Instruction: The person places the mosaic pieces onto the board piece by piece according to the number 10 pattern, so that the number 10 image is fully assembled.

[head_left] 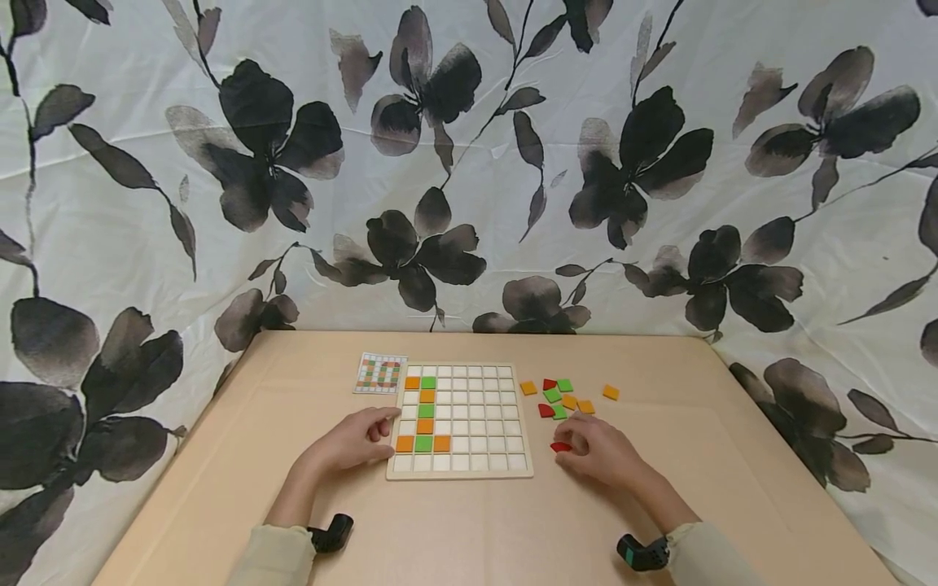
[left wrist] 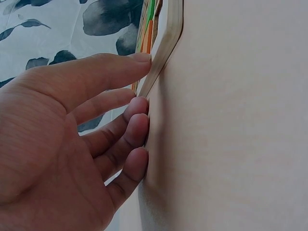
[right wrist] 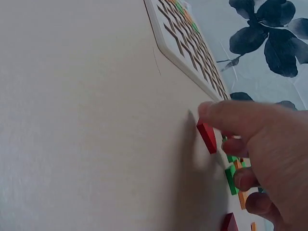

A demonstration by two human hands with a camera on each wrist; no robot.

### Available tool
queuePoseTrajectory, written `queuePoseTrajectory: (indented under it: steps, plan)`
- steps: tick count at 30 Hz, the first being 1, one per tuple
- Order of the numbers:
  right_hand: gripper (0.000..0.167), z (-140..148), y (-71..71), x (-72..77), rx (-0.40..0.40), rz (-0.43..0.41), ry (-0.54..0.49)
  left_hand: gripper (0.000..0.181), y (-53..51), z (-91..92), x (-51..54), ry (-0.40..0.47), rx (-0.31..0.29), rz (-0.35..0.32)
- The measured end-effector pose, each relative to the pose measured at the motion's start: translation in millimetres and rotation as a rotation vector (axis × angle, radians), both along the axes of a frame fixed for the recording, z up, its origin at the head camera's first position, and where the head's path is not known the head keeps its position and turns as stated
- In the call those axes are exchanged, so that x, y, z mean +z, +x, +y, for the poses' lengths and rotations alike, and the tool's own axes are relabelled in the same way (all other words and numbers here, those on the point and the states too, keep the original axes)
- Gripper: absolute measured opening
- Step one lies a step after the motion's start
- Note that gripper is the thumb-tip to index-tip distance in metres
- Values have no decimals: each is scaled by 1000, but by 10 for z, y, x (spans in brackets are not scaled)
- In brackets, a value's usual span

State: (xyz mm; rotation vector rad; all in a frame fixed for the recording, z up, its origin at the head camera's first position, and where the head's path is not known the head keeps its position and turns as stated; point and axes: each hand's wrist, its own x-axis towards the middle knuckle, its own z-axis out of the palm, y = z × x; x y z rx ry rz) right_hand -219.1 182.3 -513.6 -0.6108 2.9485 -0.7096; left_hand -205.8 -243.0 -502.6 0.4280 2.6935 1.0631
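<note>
A pale wooden grid board [head_left: 498, 445] lies on the table, with orange and green square tiles set in several cells toward its left side. At its left edge rests my left hand [head_left: 353, 443], the thumb and fingertips touching the rim, fingers loosely bent. The left wrist view has the thumb against the board's edge [left wrist: 168, 53] and the other fingertips low by the tabletop. Right of the board, my right hand [head_left: 604, 452] pinches a red tile [right wrist: 207, 136] between thumb and finger, tilted just above the table. Part of that tile is hidden by the thumb.
Loose green tiles [head_left: 563, 385], orange tiles [head_left: 611, 392] and red tiles [head_left: 545, 410] lie scattered beyond my right hand. A small printed pattern card [head_left: 370, 373] sits at the board's upper left. Behind the table [head_left: 454, 537] hangs a floral cloth [head_left: 469, 163].
</note>
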Motion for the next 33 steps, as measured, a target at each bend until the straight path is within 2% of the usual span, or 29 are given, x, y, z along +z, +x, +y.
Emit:
queuePoseTrajectory:
  steps: [2,5,15,22,28,33]
  plan:
    - [25,10,14,6,-57,-8,27,59,0,13,-7,5,7,-6]
    - [22,11,15,3,-76,-25,29,58,2,16,4,13,11,-7]
    - [26,-78,-16,-37,43,-6,-36,61,13,-6,12,7,-24,10]
    - [23,-109,-28,-26,19,-4,-21,61,11,1,20,9,-19,12]
    - [19,-124,-48,-44,59,38,10,60,6,2,8,11,-17,14]
    - [20,-169,-75,-43,59,55,19,60,-3,13,-9,10,5,2]
